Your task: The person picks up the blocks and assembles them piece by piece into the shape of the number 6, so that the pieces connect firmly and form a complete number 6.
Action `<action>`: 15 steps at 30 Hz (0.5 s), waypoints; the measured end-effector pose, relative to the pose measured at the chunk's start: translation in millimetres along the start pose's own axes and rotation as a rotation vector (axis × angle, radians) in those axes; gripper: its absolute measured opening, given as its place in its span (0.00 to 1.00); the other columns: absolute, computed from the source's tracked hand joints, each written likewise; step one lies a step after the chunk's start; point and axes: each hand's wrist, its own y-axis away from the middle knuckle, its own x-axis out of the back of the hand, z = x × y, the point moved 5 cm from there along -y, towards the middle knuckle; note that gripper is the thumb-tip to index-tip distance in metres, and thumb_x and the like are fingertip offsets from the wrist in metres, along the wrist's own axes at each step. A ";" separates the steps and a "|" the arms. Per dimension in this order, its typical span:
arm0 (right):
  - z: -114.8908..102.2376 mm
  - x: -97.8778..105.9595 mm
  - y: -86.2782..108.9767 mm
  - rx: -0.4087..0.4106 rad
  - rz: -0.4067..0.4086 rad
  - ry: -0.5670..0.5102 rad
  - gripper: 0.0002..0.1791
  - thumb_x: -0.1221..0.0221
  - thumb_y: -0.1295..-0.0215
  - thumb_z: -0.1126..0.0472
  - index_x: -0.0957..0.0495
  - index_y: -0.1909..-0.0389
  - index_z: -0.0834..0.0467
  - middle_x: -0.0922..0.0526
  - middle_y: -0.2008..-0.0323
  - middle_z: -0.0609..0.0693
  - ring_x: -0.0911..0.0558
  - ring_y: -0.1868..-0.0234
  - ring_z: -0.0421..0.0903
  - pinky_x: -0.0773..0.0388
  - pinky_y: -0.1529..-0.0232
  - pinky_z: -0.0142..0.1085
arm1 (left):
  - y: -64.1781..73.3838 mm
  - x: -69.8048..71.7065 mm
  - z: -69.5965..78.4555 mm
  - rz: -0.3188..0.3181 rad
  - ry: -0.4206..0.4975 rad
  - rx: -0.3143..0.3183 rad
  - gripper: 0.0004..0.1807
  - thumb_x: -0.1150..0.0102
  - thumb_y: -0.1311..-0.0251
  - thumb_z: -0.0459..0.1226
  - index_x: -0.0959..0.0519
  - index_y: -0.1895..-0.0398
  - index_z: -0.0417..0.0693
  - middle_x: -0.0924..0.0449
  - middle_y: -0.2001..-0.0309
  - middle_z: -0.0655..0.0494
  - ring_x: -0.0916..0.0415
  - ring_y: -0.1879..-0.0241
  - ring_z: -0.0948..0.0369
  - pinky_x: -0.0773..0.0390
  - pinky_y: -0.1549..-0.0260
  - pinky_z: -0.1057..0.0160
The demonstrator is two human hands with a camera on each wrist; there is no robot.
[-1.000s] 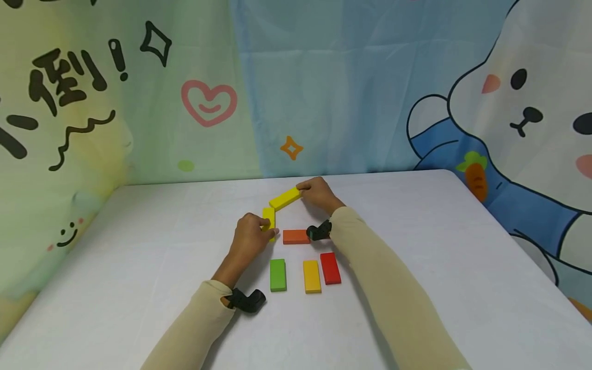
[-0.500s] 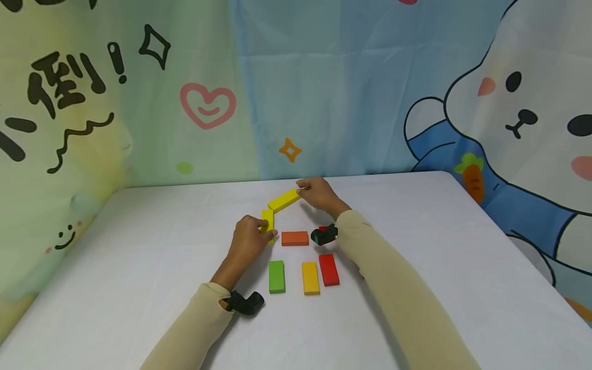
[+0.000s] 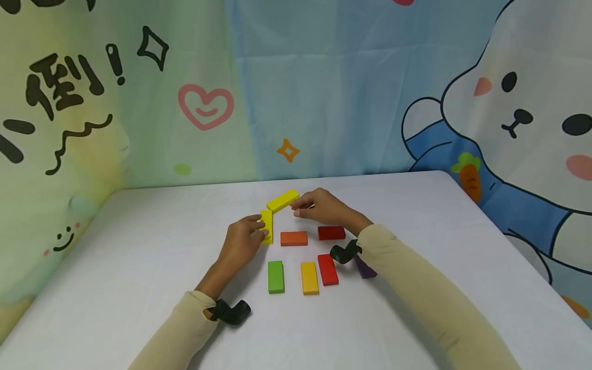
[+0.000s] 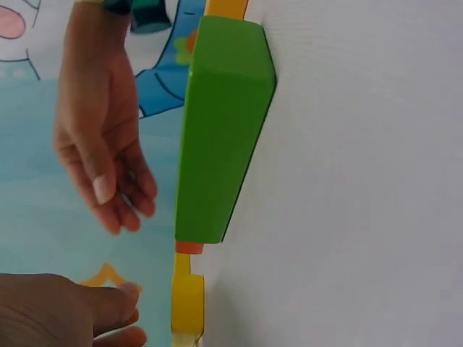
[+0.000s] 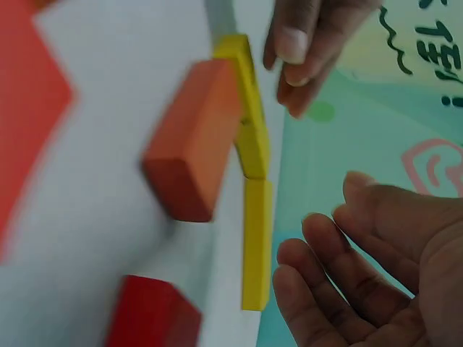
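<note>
Two yellow blocks lie end to end at an angle on the white table: a slanted yellow block (image 3: 283, 201) at the back and a straighter yellow block (image 3: 269, 226) nearer. My left hand (image 3: 240, 240) hovers by the nearer one, fingers loosely bent and holding nothing. Beside the slanted block's right end is my right hand (image 3: 326, 208), its fingers relaxed and apart from the block. In the right wrist view, the right hand (image 5: 376, 267) shows bare spread fingers. An orange block (image 3: 293, 238) lies just right of the nearer yellow one.
Closer to me lie a green block (image 3: 276, 277), an amber block (image 3: 310, 278) and a red block (image 3: 328, 270). A dark red block (image 3: 331, 233) lies right of the orange one. A purple block (image 3: 364, 268) is partly hidden under the right forearm. A printed curtain (image 3: 324, 103) hangs behind.
Both hands have let go of the yellow blocks. The right hand has drawn back to the right and nearer, the left hand slightly left. The purple block has come into sight.
</note>
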 end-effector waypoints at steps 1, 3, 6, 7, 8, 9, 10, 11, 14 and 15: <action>0.1 -2.4 3.1 0.006 -0.020 0.001 0.18 0.39 0.32 0.61 0.20 0.44 0.62 0.17 0.51 0.51 0.20 0.49 0.47 0.22 0.47 0.37 | 0.0 -0.4 -0.2 -0.012 0.002 -0.014 0.12 0.36 0.40 0.30 0.16 0.55 0.31 0.22 0.44 0.41 0.24 0.45 0.48 0.22 0.50 0.52; 0.6 -6.7 8.9 0.014 -0.052 0.012 0.18 0.39 0.33 0.61 0.20 0.44 0.62 0.17 0.51 0.52 0.19 0.50 0.46 0.23 0.47 0.37 | -0.1 -1.7 -1.3 -0.044 0.006 -0.021 0.12 0.36 0.39 0.30 0.16 0.55 0.32 0.23 0.43 0.42 0.25 0.43 0.48 0.23 0.48 0.52; 1.1 -12.0 16.2 0.021 -0.085 0.022 0.18 0.38 0.33 0.61 0.20 0.44 0.61 0.17 0.50 0.53 0.20 0.50 0.46 0.23 0.47 0.37 | 0.2 -2.9 -2.6 -0.085 0.018 -0.014 0.12 0.36 0.40 0.30 0.17 0.54 0.32 0.23 0.42 0.43 0.26 0.41 0.48 0.25 0.46 0.52; 1.6 -13.4 18.0 0.018 -0.094 0.023 0.18 0.38 0.34 0.61 0.20 0.44 0.60 0.17 0.50 0.52 0.20 0.50 0.46 0.23 0.47 0.37 | 0.1 -3.3 -3.2 -0.092 0.021 -0.015 0.12 0.36 0.40 0.30 0.17 0.54 0.32 0.23 0.42 0.43 0.27 0.41 0.48 0.25 0.45 0.51; 1.9 -14.8 19.5 0.020 -0.101 0.025 0.18 0.38 0.34 0.61 0.20 0.44 0.60 0.17 0.50 0.52 0.20 0.50 0.46 0.23 0.47 0.37 | 0.2 -3.3 -3.5 -0.098 0.025 -0.018 0.12 0.36 0.41 0.29 0.17 0.54 0.31 0.23 0.42 0.43 0.27 0.40 0.49 0.26 0.45 0.51; 1.9 -15.9 20.8 0.021 -0.107 0.024 0.18 0.38 0.34 0.61 0.19 0.44 0.60 0.17 0.51 0.51 0.21 0.50 0.45 0.23 0.47 0.37 | 0.4 -3.1 -3.7 -0.101 0.031 -0.020 0.12 0.36 0.41 0.29 0.17 0.54 0.31 0.23 0.42 0.42 0.27 0.41 0.48 0.25 0.45 0.52; 2.0 -17.1 21.8 0.017 -0.115 0.025 0.18 0.37 0.34 0.60 0.19 0.44 0.60 0.17 0.51 0.50 0.21 0.51 0.45 0.23 0.48 0.36 | 0.3 -3.0 -4.2 -0.100 0.034 -0.022 0.13 0.35 0.41 0.29 0.17 0.54 0.31 0.23 0.42 0.42 0.27 0.41 0.48 0.25 0.45 0.52; 1.9 -18.2 22.7 0.016 -0.122 0.028 0.18 0.37 0.34 0.60 0.19 0.45 0.60 0.17 0.51 0.49 0.21 0.51 0.44 0.23 0.48 0.36 | 0.0 -3.0 -4.9 -0.098 0.037 -0.022 0.13 0.35 0.41 0.29 0.17 0.54 0.31 0.23 0.42 0.42 0.27 0.41 0.49 0.25 0.45 0.52; 0.6 -21.5 24.6 0.015 -0.142 0.030 0.18 0.37 0.35 0.61 0.19 0.45 0.60 0.17 0.52 0.48 0.21 0.53 0.44 0.23 0.48 0.35 | -0.5 -3.1 -7.8 -0.095 0.046 -0.013 0.15 0.34 0.42 0.30 0.18 0.52 0.32 0.24 0.41 0.43 0.27 0.41 0.49 0.25 0.45 0.52; 0.6 -22.5 24.9 0.008 -0.146 0.032 0.18 0.36 0.36 0.61 0.19 0.45 0.60 0.17 0.52 0.48 0.21 0.54 0.43 0.23 0.48 0.35 | -0.7 -3.3 -9.0 -0.098 0.049 -0.005 0.16 0.34 0.42 0.30 0.18 0.51 0.32 0.25 0.40 0.43 0.27 0.40 0.49 0.25 0.46 0.52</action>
